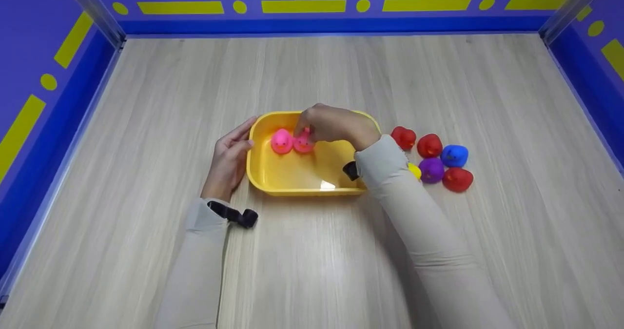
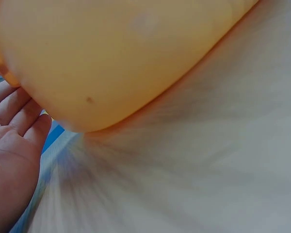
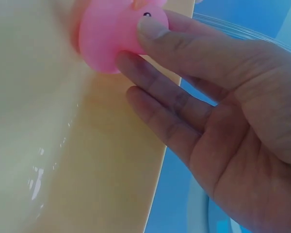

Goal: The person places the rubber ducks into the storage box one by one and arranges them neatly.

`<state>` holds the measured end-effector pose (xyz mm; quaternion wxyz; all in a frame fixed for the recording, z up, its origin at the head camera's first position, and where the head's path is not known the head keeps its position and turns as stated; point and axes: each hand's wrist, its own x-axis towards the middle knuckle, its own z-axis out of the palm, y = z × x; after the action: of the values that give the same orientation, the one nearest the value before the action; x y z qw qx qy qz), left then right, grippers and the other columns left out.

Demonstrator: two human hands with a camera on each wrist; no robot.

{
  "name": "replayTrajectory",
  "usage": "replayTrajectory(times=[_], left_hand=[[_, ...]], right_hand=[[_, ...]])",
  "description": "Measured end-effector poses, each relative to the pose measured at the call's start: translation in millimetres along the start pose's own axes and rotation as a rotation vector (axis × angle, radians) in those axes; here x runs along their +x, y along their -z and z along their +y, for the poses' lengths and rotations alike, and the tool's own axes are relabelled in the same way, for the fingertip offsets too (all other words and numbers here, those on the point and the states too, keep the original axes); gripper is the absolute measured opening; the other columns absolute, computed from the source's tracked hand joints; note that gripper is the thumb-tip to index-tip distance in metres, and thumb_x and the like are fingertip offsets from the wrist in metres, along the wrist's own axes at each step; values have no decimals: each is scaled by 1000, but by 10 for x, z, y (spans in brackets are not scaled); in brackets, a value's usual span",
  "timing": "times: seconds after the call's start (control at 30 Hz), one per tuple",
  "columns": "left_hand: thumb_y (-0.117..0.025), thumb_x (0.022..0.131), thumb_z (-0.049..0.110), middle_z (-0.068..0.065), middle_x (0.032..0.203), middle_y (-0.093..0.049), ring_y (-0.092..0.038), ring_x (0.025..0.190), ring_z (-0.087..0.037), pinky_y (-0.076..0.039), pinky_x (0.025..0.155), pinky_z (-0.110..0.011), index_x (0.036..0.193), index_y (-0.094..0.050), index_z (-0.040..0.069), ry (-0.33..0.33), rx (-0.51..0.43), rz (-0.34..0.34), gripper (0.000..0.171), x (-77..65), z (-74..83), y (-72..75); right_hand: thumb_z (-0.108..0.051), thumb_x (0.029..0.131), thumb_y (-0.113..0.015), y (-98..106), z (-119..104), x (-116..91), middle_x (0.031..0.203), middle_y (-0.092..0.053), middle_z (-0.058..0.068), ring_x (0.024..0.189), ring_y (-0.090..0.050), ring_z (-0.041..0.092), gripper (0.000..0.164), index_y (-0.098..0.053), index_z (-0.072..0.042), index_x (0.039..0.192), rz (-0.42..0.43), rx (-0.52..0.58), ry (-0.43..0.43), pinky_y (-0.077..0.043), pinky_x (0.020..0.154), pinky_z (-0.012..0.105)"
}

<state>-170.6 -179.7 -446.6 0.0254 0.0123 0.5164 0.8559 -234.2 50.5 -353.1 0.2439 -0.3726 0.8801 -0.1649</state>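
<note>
In the head view a yellow plastic tub (image 1: 292, 178) sits on the table. My left hand (image 1: 229, 156) is at its left end, fingertips and thumb touching the rim. The left wrist view shows those fingers (image 2: 22, 109) straight along the outer wall. Inside the tub, my right hand (image 1: 336, 124) pinches a pink rubber duck (image 1: 303, 143) between thumb and fingers. The right wrist view shows this pink duck (image 3: 116, 34) close up, the thumb at its head. Just left of it, another pink duck (image 1: 282, 142) stands on the tub floor.
Right of the tub lies a cluster of rubber ducks: several red ones, among them a front red duck (image 1: 458, 179), a blue duck (image 1: 455, 156) and a purple duck (image 1: 432, 170). A yellow duck (image 1: 414, 170) is partly behind the right sleeve. Blue walls (image 1: 302, 27) enclose the table.
</note>
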Motion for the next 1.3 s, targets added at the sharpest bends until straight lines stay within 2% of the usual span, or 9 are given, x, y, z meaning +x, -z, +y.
replayTrajectory(times=[0.27, 0.4, 0.83, 1.03, 1.2, 1.3], left_hand=[[-43, 86, -12, -23, 148, -40, -45, 134, -21, -41, 109, -32, 140, -38, -12, -4, -1, 10, 54, 0, 2, -5], [-42, 86, -12, -23, 148, -40, -43, 136, -23, -41, 109, -32, 140, -38, -12, -1, 0, 14, 54, 1, -2, -3], [-42, 86, -12, -23, 148, -40, -43, 136, -24, -40, 109, -33, 140, -39, -11, -4, 11, 11, 53, 3, 1, -3], [-42, 86, -12, -22, 148, -41, -41, 138, -25, -39, 111, -34, 139, -39, -11, -5, 10, 12, 53, 4, -1, -4], [-42, 87, -12, -23, 148, -40, -42, 137, -24, -38, 111, -35, 140, -39, -12, -5, 14, 12, 53, 0, 3, -9], [-42, 87, -12, -23, 147, -41, -42, 136, -25, -37, 112, -35, 139, -39, -12, -3, 11, 16, 53, 2, 1, -7]], right_hand=[[0, 87, -65, -25, -36, 43, 104, -68, 7, 91, -56, 23, 25, -73, -10, 108, -10, -18, -8, -54, 84, 30], [-1, 87, -66, -32, -42, 50, 105, -67, 6, 91, -56, 23, 26, -72, -11, 110, -15, -15, -42, -55, 84, 29], [2, 89, -58, -39, -32, 60, 94, -62, 7, 84, -52, 21, 23, -72, -10, 102, -2, -31, -50, -44, 69, 23], [3, 89, -56, -45, -36, 49, 95, -61, 6, 85, -52, 20, 27, -73, -12, 105, 1, -23, -59, -43, 69, 23], [6, 88, -52, -48, -18, 41, 89, -59, 6, 82, -50, 20, 28, -72, -10, 99, 11, -40, -20, -39, 65, 24], [6, 88, -52, -52, -10, 41, 90, -60, 6, 82, -51, 20, 27, -71, -10, 98, 17, -33, -9, -41, 66, 23]])
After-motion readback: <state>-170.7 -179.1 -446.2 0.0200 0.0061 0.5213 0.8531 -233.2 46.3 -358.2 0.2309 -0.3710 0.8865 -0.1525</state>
